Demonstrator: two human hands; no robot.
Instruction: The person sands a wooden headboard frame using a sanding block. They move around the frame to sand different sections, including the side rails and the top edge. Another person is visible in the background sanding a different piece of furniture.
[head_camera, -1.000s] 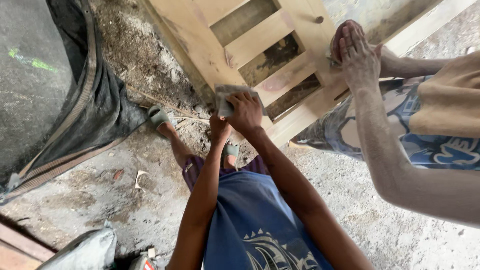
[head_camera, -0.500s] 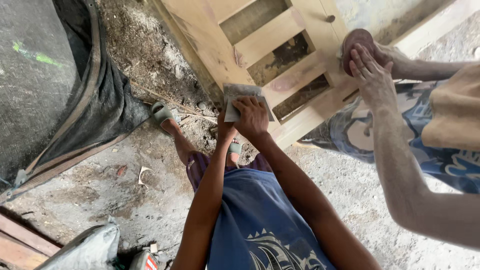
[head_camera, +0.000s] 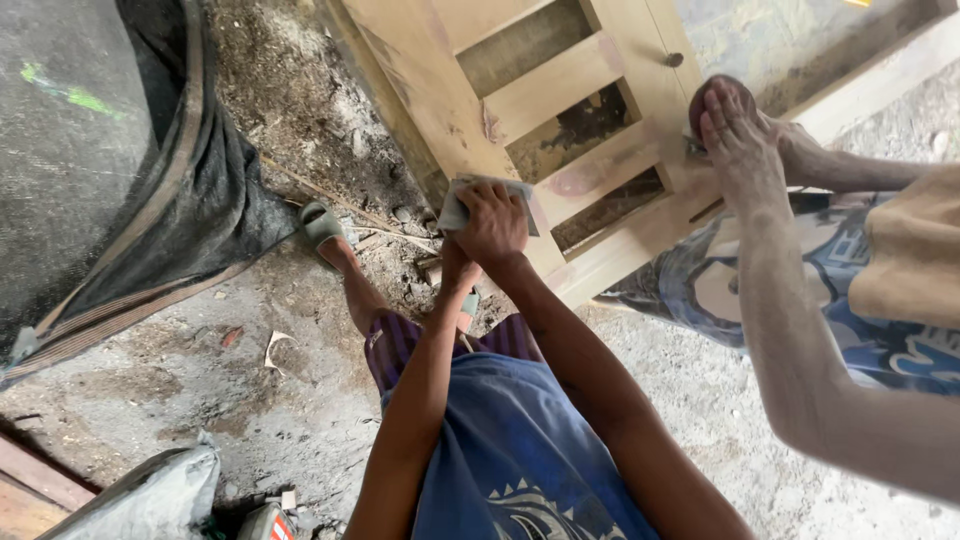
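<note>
the right hand (head_camera: 492, 222) pressed a grey sheet of sandpaper (head_camera: 462, 206) flat against the pale wooden frame (head_camera: 545, 75), fingers closed over it. the left hand (head_camera: 455, 268) sat just beneath, mostly hidden; its grip could not be told. a co-worker's hands (head_camera: 738, 135) pressed the frame's far rail.

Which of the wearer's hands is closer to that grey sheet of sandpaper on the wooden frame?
Right. The right hand presses flat on the sandpaper sheet against the wooden frame; the left hand sits just below it, under the right wrist.
</note>
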